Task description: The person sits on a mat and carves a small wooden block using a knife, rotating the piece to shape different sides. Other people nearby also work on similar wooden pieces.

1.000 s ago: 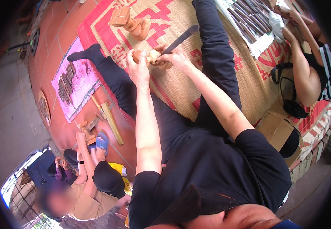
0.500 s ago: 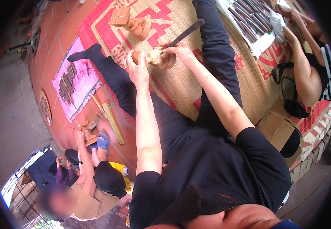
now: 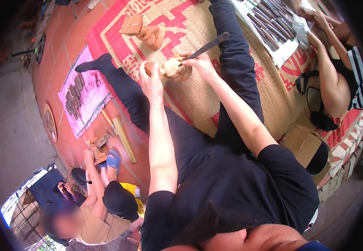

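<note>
My left hand (image 3: 151, 81) is closed round one end of a pale wooden carving (image 3: 176, 67), which lies sideways above the mat between my outstretched legs. Its shape is rounded, with a narrow neck near my left fingers. My right hand (image 3: 202, 66) grips a long, dark, flat carving tool (image 3: 210, 44). The tool's broad, rounded end sticks out up and to the right; its other end is hidden by my fingers at the carving's surface. A second wooden carving (image 3: 150, 37), with a squared block at one end, rests on the mat beyond my hands.
A red-patterned straw mat (image 3: 273, 100) lies under me. Several dark tools (image 3: 271, 21) sit on white cloth at upper right, beside another person's arms (image 3: 334, 79). More tools lie on a pink cloth (image 3: 83, 108) at left. A co-worker (image 3: 102, 209) works wood at lower left.
My right hand has shifted slightly right and down, and the tool's rounded end has moved right and down with it. My left hand keeps its hold on the carving.
</note>
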`<state>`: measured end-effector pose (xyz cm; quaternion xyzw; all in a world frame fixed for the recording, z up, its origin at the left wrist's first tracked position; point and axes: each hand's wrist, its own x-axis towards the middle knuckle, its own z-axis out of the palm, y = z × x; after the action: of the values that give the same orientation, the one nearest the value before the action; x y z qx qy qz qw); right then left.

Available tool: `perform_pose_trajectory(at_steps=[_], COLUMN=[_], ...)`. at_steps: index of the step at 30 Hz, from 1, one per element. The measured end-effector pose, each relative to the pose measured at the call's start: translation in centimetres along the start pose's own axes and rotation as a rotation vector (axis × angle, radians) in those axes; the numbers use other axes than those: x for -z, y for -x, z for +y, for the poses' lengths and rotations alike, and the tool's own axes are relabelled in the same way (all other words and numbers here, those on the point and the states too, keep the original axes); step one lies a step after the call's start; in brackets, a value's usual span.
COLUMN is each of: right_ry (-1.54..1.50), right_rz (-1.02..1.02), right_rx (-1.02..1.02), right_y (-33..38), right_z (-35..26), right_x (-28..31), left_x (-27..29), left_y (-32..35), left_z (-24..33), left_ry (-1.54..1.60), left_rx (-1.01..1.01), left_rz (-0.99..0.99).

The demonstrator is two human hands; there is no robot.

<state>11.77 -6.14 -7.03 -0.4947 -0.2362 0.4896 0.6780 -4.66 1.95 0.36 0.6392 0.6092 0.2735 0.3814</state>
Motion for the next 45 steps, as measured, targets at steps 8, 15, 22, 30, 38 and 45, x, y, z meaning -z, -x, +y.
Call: perform_pose_trajectory(at_steps=[8, 15, 22, 30, 38, 45], right_ry=[-0.154, -0.114, 0.085, 0.48, 0.508, 0.283], right_rz=[0.138, -0.023, -0.016, -0.051, -0.112, -0.128], right_rx=[-0.048, 0.028, 0.073, 0.252, 0.207, 0.048], right_y=[1.7, 1.6, 0.9, 0.1, 0.4, 1.0], right_z=[1.3, 0.6, 1.1, 1.4, -0.5, -0.6], right_x=[1.2, 0.7, -0.1, -1.3, -1.3, -1.9], left_x=[0.7, 1.3, 1.6, 1.3, 1.2, 1.2], left_y=[0.1, -0.6, -1.6, -1.5, -1.3, -1.3], left_z=[-0.8, -2.7, -2.8, -3.2, -3.0, -3.0], left_ry=[0.053, 0.249, 0.336, 0.303, 0.313, 0.275], left_rx=[-0.044, 0.005, 0.073, 0.051, 0.007, 0.03], left_rz=[-0.012, -0.069, -0.11, -0.106, -0.092, -0.094])
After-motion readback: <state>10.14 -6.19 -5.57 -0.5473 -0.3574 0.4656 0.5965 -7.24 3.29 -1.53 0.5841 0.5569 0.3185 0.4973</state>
